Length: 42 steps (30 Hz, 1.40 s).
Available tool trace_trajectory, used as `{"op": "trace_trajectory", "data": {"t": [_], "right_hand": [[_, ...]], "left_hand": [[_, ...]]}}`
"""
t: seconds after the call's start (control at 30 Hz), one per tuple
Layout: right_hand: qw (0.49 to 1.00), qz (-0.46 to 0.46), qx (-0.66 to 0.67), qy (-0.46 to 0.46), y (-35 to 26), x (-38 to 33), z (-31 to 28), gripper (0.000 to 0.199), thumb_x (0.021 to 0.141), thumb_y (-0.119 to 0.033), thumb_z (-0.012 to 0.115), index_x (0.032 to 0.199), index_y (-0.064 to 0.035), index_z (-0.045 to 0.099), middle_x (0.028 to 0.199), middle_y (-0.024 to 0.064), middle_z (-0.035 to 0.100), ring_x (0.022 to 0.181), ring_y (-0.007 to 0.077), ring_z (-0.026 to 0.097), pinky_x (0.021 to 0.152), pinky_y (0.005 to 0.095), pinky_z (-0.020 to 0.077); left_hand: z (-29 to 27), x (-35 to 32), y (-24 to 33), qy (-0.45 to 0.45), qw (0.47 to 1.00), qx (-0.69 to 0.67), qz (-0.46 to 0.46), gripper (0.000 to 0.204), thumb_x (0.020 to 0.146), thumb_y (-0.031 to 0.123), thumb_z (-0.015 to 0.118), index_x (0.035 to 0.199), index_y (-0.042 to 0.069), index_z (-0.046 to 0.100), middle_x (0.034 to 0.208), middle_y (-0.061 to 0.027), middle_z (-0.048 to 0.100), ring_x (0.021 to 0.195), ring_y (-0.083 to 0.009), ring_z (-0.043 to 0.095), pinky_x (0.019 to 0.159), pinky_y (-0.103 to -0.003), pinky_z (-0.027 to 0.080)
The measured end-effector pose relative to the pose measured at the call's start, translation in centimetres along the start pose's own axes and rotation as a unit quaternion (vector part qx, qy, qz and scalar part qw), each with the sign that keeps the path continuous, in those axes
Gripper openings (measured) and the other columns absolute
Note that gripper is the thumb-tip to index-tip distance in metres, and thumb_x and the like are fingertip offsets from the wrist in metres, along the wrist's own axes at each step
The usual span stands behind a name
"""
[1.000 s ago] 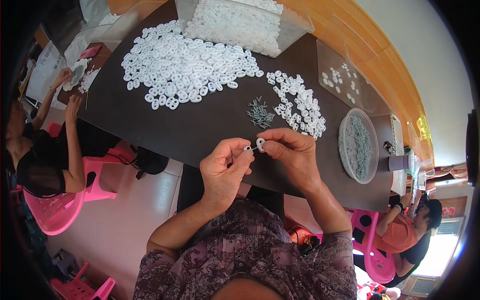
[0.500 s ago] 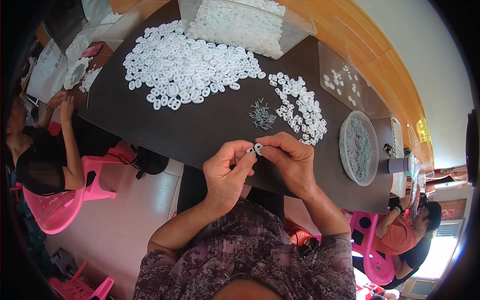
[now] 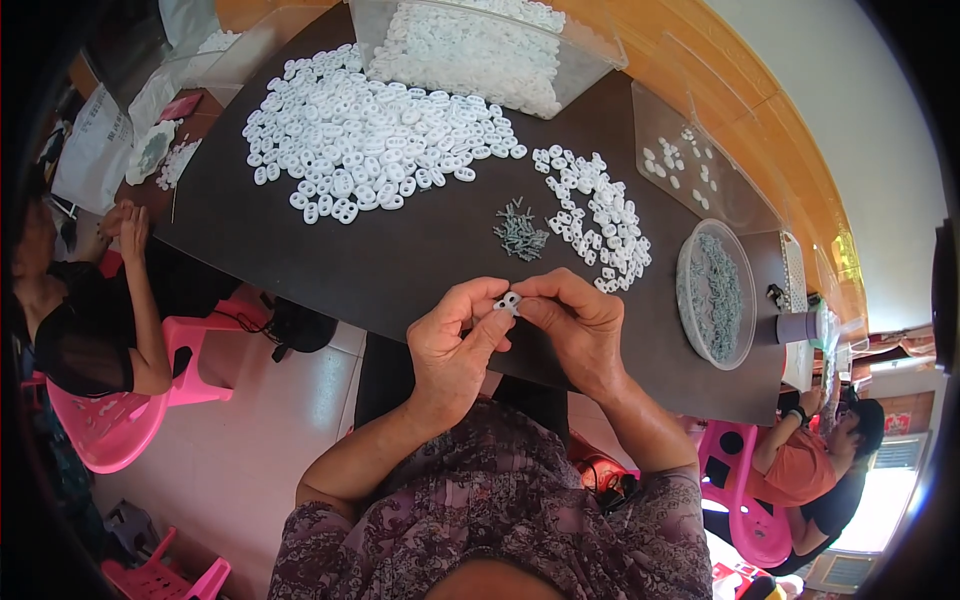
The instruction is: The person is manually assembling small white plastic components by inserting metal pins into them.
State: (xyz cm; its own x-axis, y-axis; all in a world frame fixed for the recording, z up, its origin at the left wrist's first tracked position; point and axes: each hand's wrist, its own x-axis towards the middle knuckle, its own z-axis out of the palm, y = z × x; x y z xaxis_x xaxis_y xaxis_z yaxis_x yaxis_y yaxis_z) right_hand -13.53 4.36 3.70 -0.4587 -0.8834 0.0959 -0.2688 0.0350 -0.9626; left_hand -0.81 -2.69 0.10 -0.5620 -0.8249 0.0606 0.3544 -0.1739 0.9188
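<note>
Over the table's near edge, my left hand (image 3: 452, 345) and my right hand (image 3: 580, 328) meet, fingertips pinched from both sides on a small white plastic two-holed piece (image 3: 509, 300). Fingertips cover part of it, so I cannot tell whether its parts are fastened or only pressed together. Just beyond my hands lies a small heap of grey screws (image 3: 521, 234). Right of that heap spreads a cluster of small white pieces (image 3: 612, 225). A larger heap of white oval two-holed pieces (image 3: 360, 140) covers the table's far left.
A clear bin (image 3: 590, 75) full of white pieces stands at the back. A round clear tub (image 3: 683, 290) of grey screws sits at right, near a purple cup (image 3: 790, 328). A clear lid (image 3: 660, 190) holds white ovals. One person (image 3: 95, 320) sits left, another person (image 3: 800, 460) right.
The white parts held apart in my two hands are now together between my fingertips. My right hand has shifted slightly left.
</note>
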Motion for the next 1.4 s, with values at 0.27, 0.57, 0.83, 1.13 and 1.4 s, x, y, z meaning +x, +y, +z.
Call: {"op": "trace_trajectory", "data": {"t": [0.27, 0.57, 0.83, 1.13, 1.4], "right_hand": [[0.998, -0.049, -0.022, 0.024, 0.2, -0.5, 0.6, 0.017, 0.084, 0.005, 0.062, 0.098, -0.0019, 0.068, 0.087, 0.0055, 0.061, 0.082, 0.0134, 0.058, 0.071, 0.0252, 0.0472], [0.999, -0.030, -0.021, 0.021, -0.2, -0.8, 0.3, 0.017, 0.085, 0.008, 0.059, 0.100, 0.0025, 0.066, 0.089, 0.0037, 0.062, 0.083, 0.0091, 0.059, 0.076, 0.0216, 0.0462], [0.991, -0.109, -0.070, 0.036, 0.3, -0.6, 0.3, 0.021, 0.078, 0.006, 0.065, 0.097, -0.0023, 0.067, 0.082, 0.0059, 0.061, 0.074, 0.0159, 0.058, 0.065, 0.0266, 0.0465], [0.983, -0.131, -0.129, 0.023, 0.0, -0.4, -0.1, 0.022, 0.076, 0.006, 0.066, 0.096, -0.0019, 0.067, 0.087, 0.0075, 0.063, 0.076, 0.0193, 0.058, 0.063, 0.0289, 0.0474], [0.975, -0.177, -0.126, 0.034, 0.0, -0.4, 1.1, 0.035, 0.070, 0.004, 0.072, 0.105, -0.0004, 0.065, 0.091, 0.0112, 0.063, 0.077, 0.0227, 0.058, 0.063, 0.0314, 0.0483]], "left_hand": [[-0.3, 0.0, 0.2, -0.027, 0.999, -0.031, -0.020, 0.028, 0.090, 0.001, 0.060, 0.118, -0.001, 0.059, 0.087, -0.0035, 0.064, 0.071, -0.0067, 0.059, 0.065, -0.019, 0.049], [-0.3, 0.0, 0.4, -0.044, 0.998, -0.032, -0.010, 0.028, 0.092, 0.002, 0.058, 0.119, -0.002, 0.059, 0.090, -0.0058, 0.065, 0.074, -0.0087, 0.061, 0.067, -0.020, 0.050], [-0.3, 0.1, 0.2, -0.052, 0.998, -0.020, -0.032, 0.029, 0.092, 0.002, 0.058, 0.120, -0.002, 0.058, 0.088, -0.0048, 0.064, 0.074, -0.0088, 0.061, 0.066, -0.020, 0.049], [-0.2, 0.5, 0.6, -0.057, 0.994, -0.060, -0.070, 0.028, 0.091, 0.000, 0.057, 0.120, -0.004, 0.057, 0.092, -0.0074, 0.065, 0.076, -0.0095, 0.062, 0.069, -0.021, 0.051], [-0.2, 0.9, 0.9, -0.022, 0.993, -0.093, -0.064, 0.027, 0.091, 0.001, 0.058, 0.118, -0.004, 0.059, 0.087, -0.0049, 0.066, 0.077, -0.0075, 0.061, 0.075, -0.020, 0.050]]}}
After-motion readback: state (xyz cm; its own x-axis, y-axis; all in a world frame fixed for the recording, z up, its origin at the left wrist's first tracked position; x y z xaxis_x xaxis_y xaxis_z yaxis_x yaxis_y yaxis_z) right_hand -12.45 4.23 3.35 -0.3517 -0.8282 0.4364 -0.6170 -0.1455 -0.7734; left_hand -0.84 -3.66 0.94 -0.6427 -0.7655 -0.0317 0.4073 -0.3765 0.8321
